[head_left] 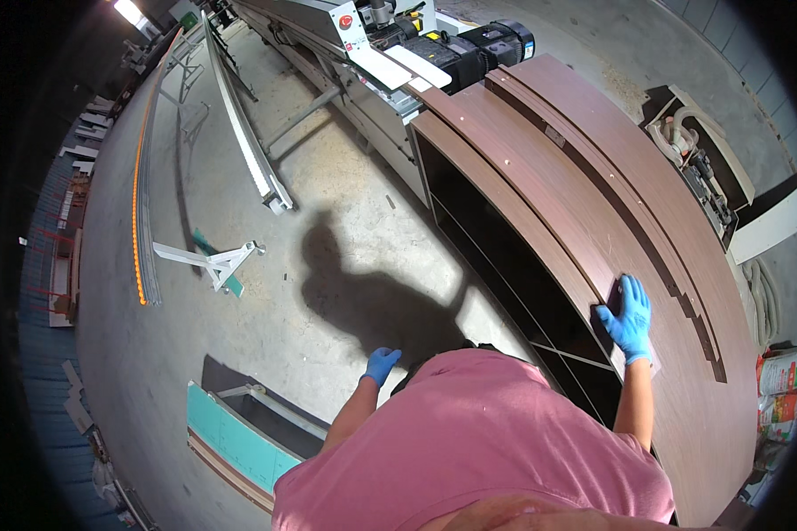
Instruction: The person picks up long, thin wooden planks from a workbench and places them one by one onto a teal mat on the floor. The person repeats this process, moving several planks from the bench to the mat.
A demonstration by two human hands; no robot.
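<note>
My right hand [629, 320], in a blue glove, lies with fingers apart on a dark brown wood-grain board [691, 425]. This board is part of a spread of long brown boards on top of a dark, open-sided frame [491, 239] to my right. A narrower brown strip [633, 199] lies along the top, its near end stepped. My left hand [383, 365], also blue-gloved, hangs over the concrete floor beside my body. Its fingers look loosely curled, and I see nothing in them.
A long machine with black motors [465, 55] adjoins the boards' far end. At left stand a roller rail with orange wheels [138, 221] and a white metal rail [252, 159]. A green-topped bin [239, 438] is at lower left, and colourful sacks [781, 389] lie at right.
</note>
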